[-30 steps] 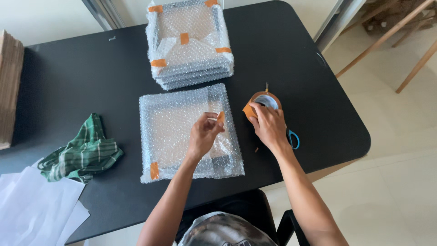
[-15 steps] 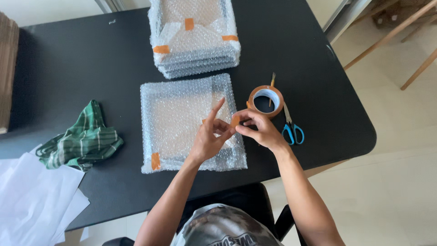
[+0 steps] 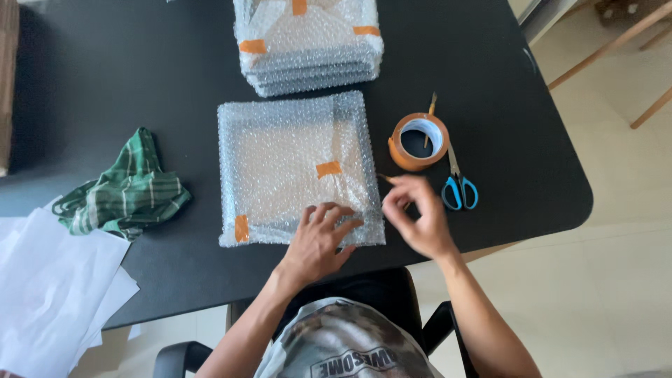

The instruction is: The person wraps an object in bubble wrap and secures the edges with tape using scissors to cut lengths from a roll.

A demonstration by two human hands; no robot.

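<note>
While the left hand (image 3: 318, 241) lies flat, fingers spread, on the bubble-wrapped parcel (image 3: 294, 164), the right hand (image 3: 416, 213) hovers loosely open.

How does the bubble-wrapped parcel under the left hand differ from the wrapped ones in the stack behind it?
The front parcel lies alone, flat on the black table; the stack is several wrapped parcels piled up. The left hand presses the front parcel's near edge; nothing touches the stack. Both are bubble-wrapped, squarish and fastened with orange tape strips.
</note>
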